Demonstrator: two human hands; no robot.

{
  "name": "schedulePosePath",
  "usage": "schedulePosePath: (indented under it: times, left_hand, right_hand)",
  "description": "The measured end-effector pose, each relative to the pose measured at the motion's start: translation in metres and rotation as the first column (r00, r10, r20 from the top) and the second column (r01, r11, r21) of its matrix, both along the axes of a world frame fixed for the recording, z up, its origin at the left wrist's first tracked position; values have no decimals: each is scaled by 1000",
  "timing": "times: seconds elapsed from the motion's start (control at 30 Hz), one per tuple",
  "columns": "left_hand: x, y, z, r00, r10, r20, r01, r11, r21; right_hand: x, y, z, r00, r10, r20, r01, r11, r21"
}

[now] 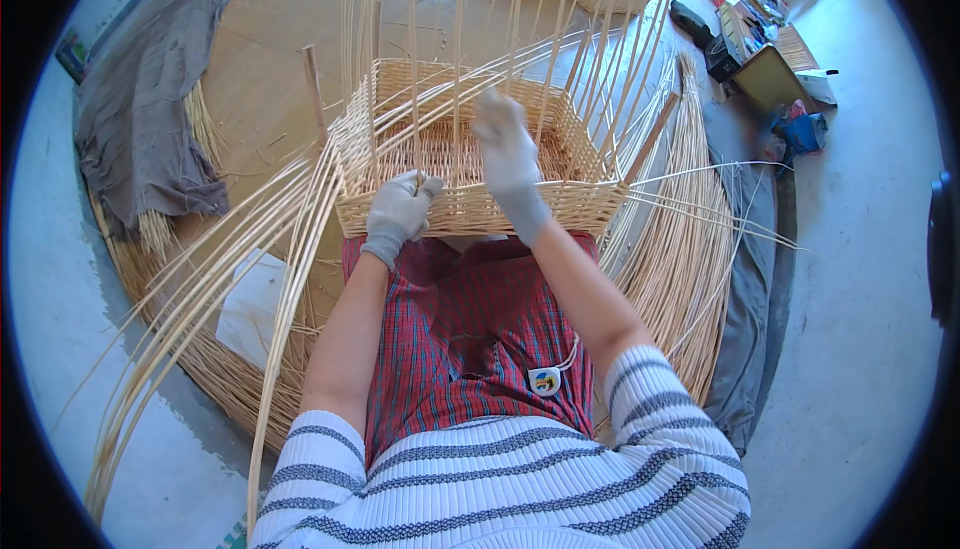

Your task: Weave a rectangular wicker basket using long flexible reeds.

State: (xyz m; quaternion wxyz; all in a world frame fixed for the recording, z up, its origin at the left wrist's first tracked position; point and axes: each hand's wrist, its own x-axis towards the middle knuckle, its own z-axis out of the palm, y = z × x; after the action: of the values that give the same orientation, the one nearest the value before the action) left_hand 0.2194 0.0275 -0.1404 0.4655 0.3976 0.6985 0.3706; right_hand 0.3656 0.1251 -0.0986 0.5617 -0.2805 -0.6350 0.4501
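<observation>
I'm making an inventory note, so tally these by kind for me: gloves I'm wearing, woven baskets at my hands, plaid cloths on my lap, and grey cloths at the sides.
Gloves, left glove and right glove: 2
Woven basket: 1
Red plaid cloth: 1
Grey cloths, left and right: 2
Total: 6

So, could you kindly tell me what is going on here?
A person wearing gloves is handling a partly woven wicker basket. The left hand grips its near rim; the right hand, blurred, is among the upright canes, and whether it holds one is unclear. Long canes trail off the basket's left side, and a cane bundle lies to the right.
</observation>
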Motion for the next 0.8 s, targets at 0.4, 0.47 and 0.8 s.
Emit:
schedulePosePath:
  times: [0.4, 0.47, 0.8]
  left_hand:
    - [-4, 6, -2, 991, 97, 87, -107, 988, 111]
    - [-1, 17, 0, 997, 73, 30, -78, 964, 254]
    - [42, 20, 23, 891, 455, -6, -314, 624, 716]
  right_hand:
    - [93, -20, -66, 765, 212, -607, -347, 931, -112]
    - [83, -40, -49, 770, 15, -637, -237, 935, -265]
    - [166, -10, -59, 834, -269, -481, -4, 870, -493]
